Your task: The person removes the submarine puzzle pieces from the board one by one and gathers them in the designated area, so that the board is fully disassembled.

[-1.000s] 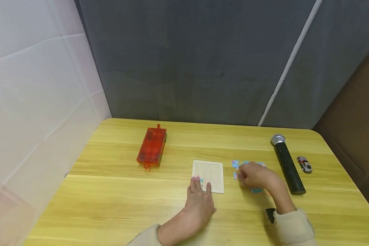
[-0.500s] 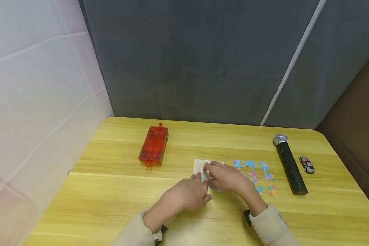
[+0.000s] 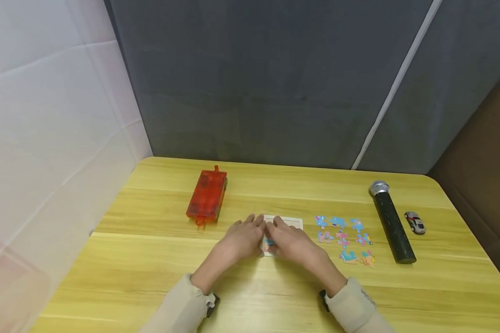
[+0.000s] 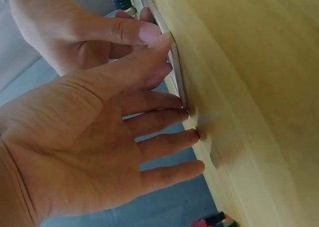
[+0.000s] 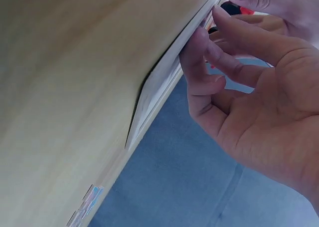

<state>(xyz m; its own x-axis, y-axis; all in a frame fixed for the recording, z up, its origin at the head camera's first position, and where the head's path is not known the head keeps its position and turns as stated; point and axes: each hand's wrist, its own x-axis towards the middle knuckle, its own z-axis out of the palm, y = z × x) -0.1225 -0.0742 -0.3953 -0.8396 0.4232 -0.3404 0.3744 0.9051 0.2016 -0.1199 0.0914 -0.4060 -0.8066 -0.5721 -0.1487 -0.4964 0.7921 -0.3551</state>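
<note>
Both hands have closed in over the puzzle board since 0.5 s ago, the left hand (image 3: pixel 242 236) having slid up to the board's left edge and the right hand (image 3: pixel 289 241) lower and further left on it. Left fingers (image 4: pixel 164 119) lie straight and spread, their tips on the board's edge and the wood beside it; they grip nothing. Right fingers (image 5: pixel 209 62) are bent at the knuckles, tips pressed on the board's face, and whether they pinch the piece under them cannot be told. A puzzle piece (image 3: pixel 268 242), pink and blue, shows in the gap between the 2 hands, lying on the puzzle board (image 3: pixel 289 221) at lower centre of the head view. Only the board's far edge and a near-left corner are visible. To its right, well clear of the hands, the loose pieces (image 3: pixel 343 238) lie in 3 rough rows on the surface (image 3: pixel 150 277). Further right lies a black microphone (image 3: pixel 390 222) with a silver head, then a small toy car (image 3: pixel 414 222). Left of centre rests an orange case (image 3: pixel 207 195). Beige sleeves cover both wrists.
</note>
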